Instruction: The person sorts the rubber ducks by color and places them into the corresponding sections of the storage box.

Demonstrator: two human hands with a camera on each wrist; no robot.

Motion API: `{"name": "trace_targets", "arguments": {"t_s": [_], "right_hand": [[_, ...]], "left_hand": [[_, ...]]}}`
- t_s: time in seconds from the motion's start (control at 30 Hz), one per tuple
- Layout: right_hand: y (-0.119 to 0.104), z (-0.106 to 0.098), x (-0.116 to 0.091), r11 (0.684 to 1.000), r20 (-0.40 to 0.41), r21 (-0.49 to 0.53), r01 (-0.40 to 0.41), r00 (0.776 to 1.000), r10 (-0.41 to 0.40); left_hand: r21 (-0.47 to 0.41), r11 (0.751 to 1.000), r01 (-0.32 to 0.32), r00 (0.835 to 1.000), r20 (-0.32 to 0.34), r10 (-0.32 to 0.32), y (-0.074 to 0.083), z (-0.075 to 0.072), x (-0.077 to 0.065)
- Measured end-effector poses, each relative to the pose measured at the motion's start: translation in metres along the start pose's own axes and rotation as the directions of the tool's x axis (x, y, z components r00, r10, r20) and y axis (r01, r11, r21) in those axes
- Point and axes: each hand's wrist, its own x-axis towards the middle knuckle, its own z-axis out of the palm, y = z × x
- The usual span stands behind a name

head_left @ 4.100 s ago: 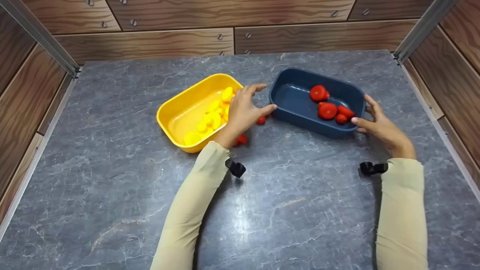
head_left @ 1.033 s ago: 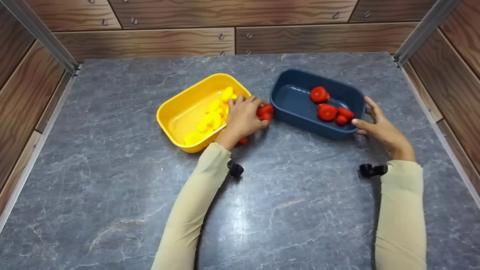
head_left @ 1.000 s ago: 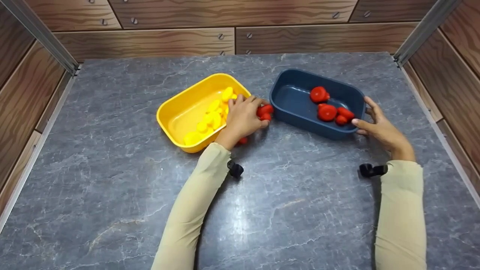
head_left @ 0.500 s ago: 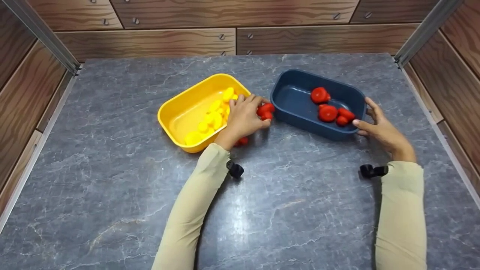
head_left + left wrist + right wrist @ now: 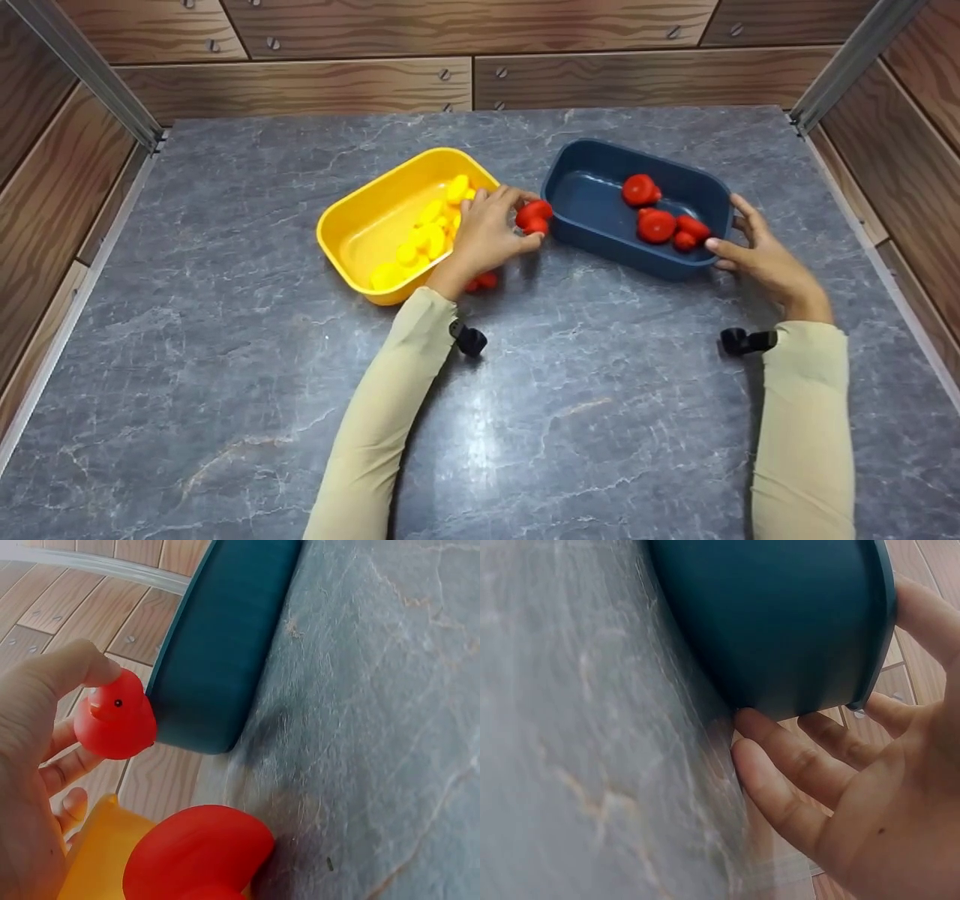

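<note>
Between the two bins, my left hand (image 5: pixel 487 232) pinches a red rubber duck (image 5: pixel 118 724) by thumb and fingertips. The duck is close to the outer left end of the dark blue bin (image 5: pixel 600 244); whether they touch cannot be told. My right hand (image 5: pixel 772 262) holds that bin's right end, thumb at the rim and fingers against the outer wall. Inside it lie several red ducks (image 5: pixel 656 226). Beneath my left wrist another red duck (image 5: pixel 199 851) sits by the yellow bin (image 5: pixel 360 217), partly hidden in the head view.
Several yellow pieces (image 5: pixel 431 240) are heaped along the near right side of the yellow bin; my left hand covers some. Both bins stand on a grey marbled tabletop (image 5: pixel 585 435). Wood-patterned panels (image 5: pixel 337 90) wall off the back and sides.
My left hand went from spread fingers to gripping a red duck between the bins. Over the last half second the duck has shifted slightly up and right. The right hand stays at the blue bin.
</note>
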Motion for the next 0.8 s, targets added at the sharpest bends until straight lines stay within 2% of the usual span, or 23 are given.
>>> {"name": "trace_targets", "arguments": {"t_s": [0.33,0.53,0.67,0.8], "right_hand": [[-0.001,0.0,0.002,1.0,-0.002,0.008,0.014,1.0,-0.014],[-0.003,0.0,0.002,1.0,-0.006,0.004,0.016,1.0,-0.016],[-0.001,-0.001,0.002,1.0,-0.002,-0.012,0.016,1.0,-0.016],[0.001,-0.002,0.002,0.999,-0.001,-0.043,0.013,1.0,-0.013]], "left_hand": [[-0.135,0.991,-0.013,0.998,-0.061,0.005,0.003,-0.001,0.002],[-0.21,0.977,-0.027,0.993,-0.122,0.001,0.004,0.0,0.002],[-0.273,0.961,-0.043,0.986,-0.165,-0.003,0.009,0.0,0.002],[-0.294,0.955,-0.041,0.984,-0.176,-0.012,0.018,0.003,0.003]]}}
